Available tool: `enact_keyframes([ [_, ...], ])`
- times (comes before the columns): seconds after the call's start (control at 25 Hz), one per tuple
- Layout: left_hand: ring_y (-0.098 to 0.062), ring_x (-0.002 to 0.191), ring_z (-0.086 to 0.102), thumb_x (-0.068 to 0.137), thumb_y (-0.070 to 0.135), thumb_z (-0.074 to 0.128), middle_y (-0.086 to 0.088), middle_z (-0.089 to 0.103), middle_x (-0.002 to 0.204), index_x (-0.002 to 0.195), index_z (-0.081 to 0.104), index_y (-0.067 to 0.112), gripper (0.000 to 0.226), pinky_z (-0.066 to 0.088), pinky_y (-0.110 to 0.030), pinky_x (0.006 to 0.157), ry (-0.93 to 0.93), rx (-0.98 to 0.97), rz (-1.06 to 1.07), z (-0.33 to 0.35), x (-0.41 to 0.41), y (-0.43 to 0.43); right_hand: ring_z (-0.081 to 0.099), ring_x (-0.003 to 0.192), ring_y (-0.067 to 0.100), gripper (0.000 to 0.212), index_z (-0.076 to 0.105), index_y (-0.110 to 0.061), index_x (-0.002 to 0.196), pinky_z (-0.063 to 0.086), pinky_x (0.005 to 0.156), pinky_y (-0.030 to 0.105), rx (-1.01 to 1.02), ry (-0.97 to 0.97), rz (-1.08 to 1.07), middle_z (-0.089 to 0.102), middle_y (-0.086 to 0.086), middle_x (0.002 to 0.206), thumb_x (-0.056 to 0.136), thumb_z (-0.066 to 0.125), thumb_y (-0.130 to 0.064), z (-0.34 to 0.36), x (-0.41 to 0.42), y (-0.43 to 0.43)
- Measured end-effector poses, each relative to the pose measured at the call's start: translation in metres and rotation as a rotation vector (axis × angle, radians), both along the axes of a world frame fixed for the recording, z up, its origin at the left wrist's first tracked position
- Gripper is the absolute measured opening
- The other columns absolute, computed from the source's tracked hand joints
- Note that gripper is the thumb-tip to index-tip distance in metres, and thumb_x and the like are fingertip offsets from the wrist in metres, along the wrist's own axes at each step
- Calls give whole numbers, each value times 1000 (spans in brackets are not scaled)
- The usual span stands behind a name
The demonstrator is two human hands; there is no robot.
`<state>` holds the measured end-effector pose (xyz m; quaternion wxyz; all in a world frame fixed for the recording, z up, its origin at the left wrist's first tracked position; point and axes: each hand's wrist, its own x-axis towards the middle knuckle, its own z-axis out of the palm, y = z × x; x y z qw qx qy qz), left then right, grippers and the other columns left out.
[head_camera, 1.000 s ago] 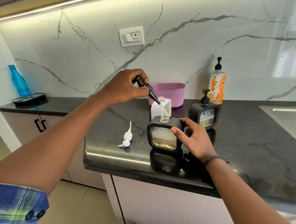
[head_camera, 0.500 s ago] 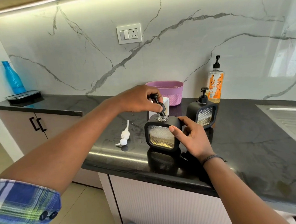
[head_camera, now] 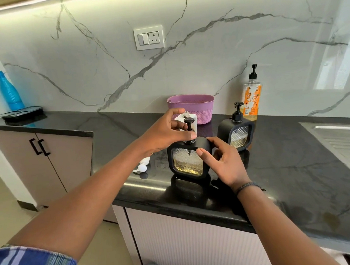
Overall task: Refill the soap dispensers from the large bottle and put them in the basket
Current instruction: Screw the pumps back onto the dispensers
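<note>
A black square soap dispenser [head_camera: 188, 162] with a patterned glass window, part full of yellow soap, stands near the counter's front edge. My left hand [head_camera: 165, 131] grips the collar of its black pump [head_camera: 189, 125], which sits upright in the neck. My right hand [head_camera: 221, 162] holds the dispenser's right side. A second black dispenser [head_camera: 236, 133] with its pump on stands behind to the right. A white dispenser [head_camera: 186, 119] is partly hidden behind my left hand. The purple basket [head_camera: 191, 106] is at the wall. The large clear bottle [head_camera: 252, 97] with an orange label stands right of it.
A white pump [head_camera: 142, 166] lies on the black counter [head_camera: 295, 166] left of the dispenser. A blue bottle [head_camera: 8, 91] and a black tray [head_camera: 21, 114] are at the far left. A steel sink drainboard [head_camera: 342, 140] is at the right edge.
My left hand brought the black pump down from above into the dispenser's neck, and the pump now stands upright in it. My right hand stayed on the dispenser's side.
</note>
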<state>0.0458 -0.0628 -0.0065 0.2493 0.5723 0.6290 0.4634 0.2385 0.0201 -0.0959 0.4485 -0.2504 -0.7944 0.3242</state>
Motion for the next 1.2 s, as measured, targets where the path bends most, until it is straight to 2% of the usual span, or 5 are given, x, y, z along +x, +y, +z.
enact_keyframes([
  [0.24,-13,104,57,76,32,84,6,64,114,150,30,30,92,48,-37,105,-26,22,17,-9,1,-1,63,81,3,51,66,-40,114,49,71,27,4,-6,-2,72,-18,97,82,58,-79,-1,-1,1],
  [0.4,-19,100,67,94,-3,64,-7,75,111,150,29,22,71,52,-37,103,-140,80,-29,-11,5,-2,64,88,-1,45,62,-49,112,46,74,21,5,-19,-4,70,-23,100,81,56,-80,1,-1,-1],
  [0.64,-6,86,54,82,46,83,7,60,107,122,52,26,54,47,-27,85,142,-25,39,-5,4,-1,62,94,-7,52,59,-47,122,47,79,20,4,-20,-25,66,-29,106,81,53,-79,2,-1,-1],
  [0.84,-12,115,68,93,25,70,7,73,120,114,74,24,22,46,-35,113,1,-21,-53,-9,-1,0,63,99,-3,52,59,-47,122,51,83,24,-12,-26,-22,68,-26,111,82,53,-80,1,-1,1],
  [1.2,-11,101,70,81,40,85,13,70,111,105,78,25,29,55,-34,98,42,56,38,-14,6,2,62,90,6,76,59,-38,138,53,83,34,-18,-82,-34,72,-12,113,82,45,-87,-6,-3,9],
])
